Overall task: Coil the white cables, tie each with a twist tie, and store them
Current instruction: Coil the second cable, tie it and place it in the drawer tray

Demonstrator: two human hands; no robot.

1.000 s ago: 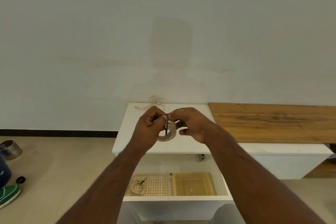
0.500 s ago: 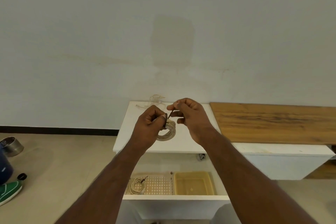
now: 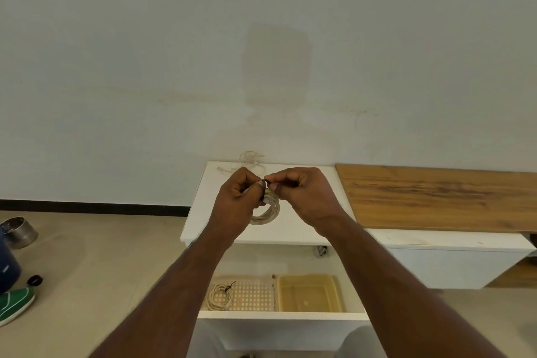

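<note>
Hands up in front of me, over the white cabinet top (image 3: pixel 203 212). My left hand (image 3: pixel 236 200) grips the coiled white cable (image 3: pixel 268 209), fingers curled round the near-left side of the loop, which hangs below my knuckles, held clear of the surface. My right hand (image 3: pixel 305 195) pinches the end of the dark twist tie (image 3: pixel 265 183) between thumb and forefinger, right at the top of the coil, fingertips of both hands nearly touching. Tie runs down across the coil strands; can't tell how many turns it has.

A second white cable (image 3: pixel 250 161) lies loose and uncoiled at the back of the cabinet top, against the wall (image 3: pixel 261 38).

Below, the open drawer (image 3: pixel 282 315) holds two trays side by side. The perforated tray (image 3: pixel 252 296) on the left has one finished coil (image 3: pixel 219 295) in its left part, with a dark tie sticking up from it. The yellow tub (image 3: pixel 309 292) is to its right, touching or just beside it.

To the right of the cabinet top, a wooden board (image 3: pixel 436 195) lies on a low white unit (image 3: pixel 450 264). On the floor at far left: a metal bowl (image 3: pixel 19 231), a dark blue container (image 3: pixel 7 267) partly cut off, a small black cap (image 3: pixel 35 280), and a green shoe (image 3: pixel 14 304).
</note>
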